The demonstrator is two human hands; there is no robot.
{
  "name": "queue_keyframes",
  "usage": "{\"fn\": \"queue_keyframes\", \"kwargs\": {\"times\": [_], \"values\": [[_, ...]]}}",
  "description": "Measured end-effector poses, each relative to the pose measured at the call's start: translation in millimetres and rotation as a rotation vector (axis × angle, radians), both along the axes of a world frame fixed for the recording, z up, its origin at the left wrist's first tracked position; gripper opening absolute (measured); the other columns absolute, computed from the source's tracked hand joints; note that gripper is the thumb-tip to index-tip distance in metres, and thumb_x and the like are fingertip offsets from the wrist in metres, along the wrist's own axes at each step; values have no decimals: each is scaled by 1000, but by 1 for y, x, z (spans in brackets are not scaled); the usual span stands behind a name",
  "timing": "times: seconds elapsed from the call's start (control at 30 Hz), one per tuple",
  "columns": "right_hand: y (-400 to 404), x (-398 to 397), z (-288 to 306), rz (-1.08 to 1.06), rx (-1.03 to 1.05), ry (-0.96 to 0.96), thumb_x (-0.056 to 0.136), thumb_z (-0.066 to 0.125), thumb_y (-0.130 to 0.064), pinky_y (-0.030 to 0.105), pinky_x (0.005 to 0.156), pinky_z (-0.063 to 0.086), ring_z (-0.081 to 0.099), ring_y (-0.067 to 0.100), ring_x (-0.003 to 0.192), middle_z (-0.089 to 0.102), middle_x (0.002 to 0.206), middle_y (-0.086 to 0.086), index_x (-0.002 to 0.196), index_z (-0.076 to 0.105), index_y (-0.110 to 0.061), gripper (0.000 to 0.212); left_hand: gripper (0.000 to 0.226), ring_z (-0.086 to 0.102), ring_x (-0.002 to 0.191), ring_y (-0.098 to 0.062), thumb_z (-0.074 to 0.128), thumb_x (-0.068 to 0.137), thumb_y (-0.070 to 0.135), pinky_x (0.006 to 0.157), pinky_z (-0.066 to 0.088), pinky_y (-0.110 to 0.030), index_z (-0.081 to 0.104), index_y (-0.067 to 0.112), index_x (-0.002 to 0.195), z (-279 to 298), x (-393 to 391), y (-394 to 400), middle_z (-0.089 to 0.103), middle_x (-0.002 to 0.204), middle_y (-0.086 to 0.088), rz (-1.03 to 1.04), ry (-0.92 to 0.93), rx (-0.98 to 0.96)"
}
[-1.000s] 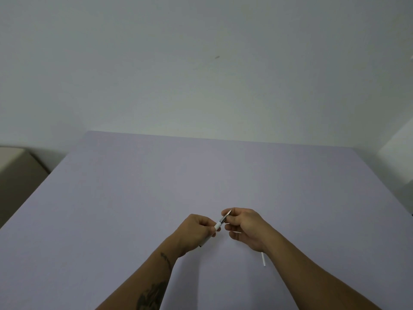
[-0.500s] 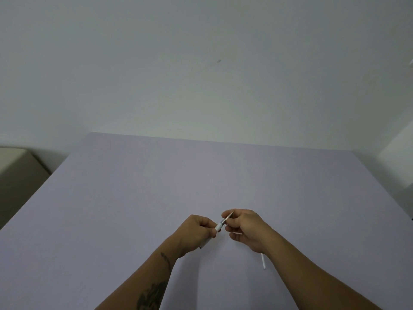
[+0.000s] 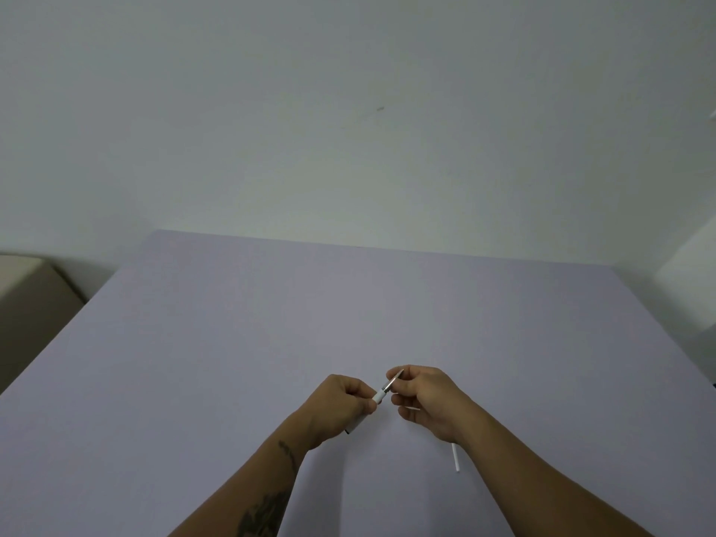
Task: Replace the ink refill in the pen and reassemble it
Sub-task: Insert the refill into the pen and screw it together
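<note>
My left hand (image 3: 337, 405) is closed around a white pen barrel (image 3: 379, 399), whose lower dark end pokes out below the fist. A thin grey tip piece (image 3: 393, 381) sticks up from the barrel's open end, and the fingertips of my right hand (image 3: 424, 397) pinch it. Both hands hover just above the lilac table (image 3: 271, 343), near its front middle. A white ink refill (image 3: 455, 457) lies on the table beside my right wrist, partly hidden by it.
The table's far edge meets a plain pale wall. A beige box-like object (image 3: 27, 304) stands on the floor off the table's left side.
The hands keep their grip on the pen and have barely shifted. The view has tilted slightly.
</note>
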State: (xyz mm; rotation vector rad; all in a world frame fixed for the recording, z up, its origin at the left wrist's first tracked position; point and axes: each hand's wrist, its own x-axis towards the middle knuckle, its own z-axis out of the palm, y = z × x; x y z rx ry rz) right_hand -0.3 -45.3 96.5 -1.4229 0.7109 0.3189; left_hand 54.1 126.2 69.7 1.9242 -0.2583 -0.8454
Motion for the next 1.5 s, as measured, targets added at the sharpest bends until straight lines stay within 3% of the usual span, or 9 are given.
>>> {"fn": "queue_keyframes", "kwargs": {"times": [0.2, 0.4, 0.53, 0.83, 1.13, 1.5], "values": [[-1, 0, -1, -7, 26, -7, 94, 51, 1, 32, 68, 52, 62, 22, 79, 66, 91, 10, 100, 73, -11, 26, 19, 56, 85, -19, 64, 89, 16, 77, 48, -31, 75, 27, 76, 1, 1, -4, 67, 83, 0, -9, -1, 5], [-2, 0, -2, 32, -44, 13, 94, 61, -16, 32, 69, 52, 61, 21, 79, 65, 89, 10, 101, 70, -8, 14, 17, 56, 83, -19, 65, 88, 15, 76, 49, -32, 75, 24, 79, 0, 4, -6, 68, 85, -1, -6, 2, 0], [-6, 1, -3, 5, -73, -1, 96, 60, -13, 31, 69, 53, 62, 20, 80, 65, 87, 9, 99, 72, -6, 14, 14, 56, 84, -20, 66, 88, 16, 77, 50, -32, 76, 23, 80, -1, 5, -9, 68, 87, -2, -11, 10, -5], [-19, 3, -4, -103, 141, -11, 97, 49, -2, 34, 68, 51, 62, 23, 80, 66, 91, 12, 99, 73, -8, 25, 14, 55, 86, -20, 65, 89, 15, 80, 50, -34, 76, 22, 83, 0, 7, -18, 68, 87, -2, -20, 14, -4], [-29, 10, 3, -25, -50, -30, 92, 63, -16, 31, 68, 51, 66, 19, 77, 74, 88, 5, 89, 70, -10, 9, 14, 55, 85, -17, 65, 88, 15, 76, 48, -29, 76, 23, 83, -2, 7, -18, 67, 89, 0, 8, 25, -17], [-52, 17, 21, -133, -137, -134, 96, 59, -11, 28, 63, 54, 68, 17, 71, 77, 89, 12, 95, 68, -8, 10, 13, 55, 77, -15, 65, 87, 16, 66, 46, -24, 75, 23, 81, 1, 6, -20, 65, 84, -1, 36, 6, -33]]}}
